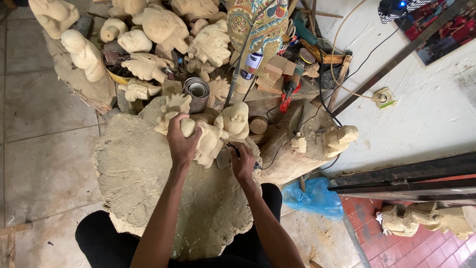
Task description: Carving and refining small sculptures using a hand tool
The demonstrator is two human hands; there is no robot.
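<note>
Two hands are working one carving [206, 141]: left hand [182, 144] is gripping it steady, right hand [243, 161] is closing fingers round a corded tool [233, 147].

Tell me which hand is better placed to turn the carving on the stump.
Left, probably. The left hand already grips the pale wooden carving from above, while the right hand holds a corded tool against its lower side.

One camera sat on the person's head, looking steeply down and forward over both forearms onto the dusty stump block [134, 173], close in, with carvings beyond. No second view existed.
</note>
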